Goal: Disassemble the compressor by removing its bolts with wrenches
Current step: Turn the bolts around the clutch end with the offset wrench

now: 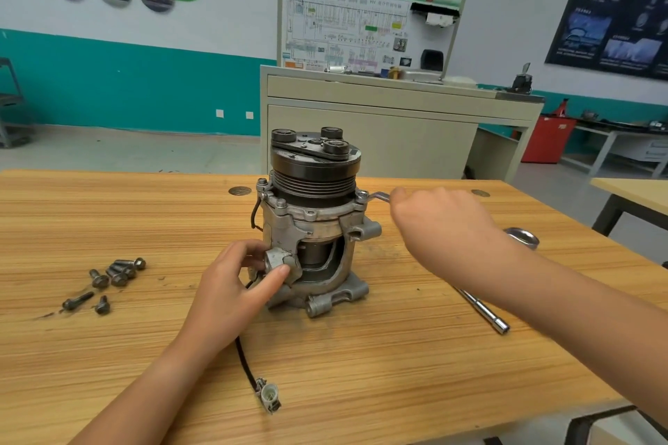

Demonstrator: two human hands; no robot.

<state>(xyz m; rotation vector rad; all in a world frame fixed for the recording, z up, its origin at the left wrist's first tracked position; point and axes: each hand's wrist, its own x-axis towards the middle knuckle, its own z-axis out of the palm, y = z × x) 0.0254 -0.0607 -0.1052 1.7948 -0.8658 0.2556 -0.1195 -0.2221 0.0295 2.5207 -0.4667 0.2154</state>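
the compressor (314, 228) stands upright on its rear end at the middle of the worktop (361, 372), somewhat nearer the far edge, pulley on top. we see the left hand (235, 285) gripping a mounting lug (278, 260) low on the housing's left side, thumb below and fingers curled behind it. the right hand (441, 224) is closed round the handle of a wrench (379, 196), whose head sits on a flange bolt (362, 196) at the upper right of the body (the hand is blurred and its fingers are hidden behind its back, so how firm the grip is we cannot tell).

the main risk, as we judge it, is tipping. the wrench acts high up, the bracing hand holds low down, and the body is tall on a small footing, so a hard pull could rock it over or spin it on the wood. if the wrench head is not fully seated it could slip off the bolt, rounding its corners and sending the knuckles into the flange or pulley.

smaller worries: the loose bolts (115, 275) lying toward the left edge could roll off if the worktop is jolted. the extension bar (484, 311) lies under the right forearm toward the right edge, where a sweep of the arm might knock it. the cable connector (269, 394) trails toward the near edge beside the left forearm and could snag if the body turns.
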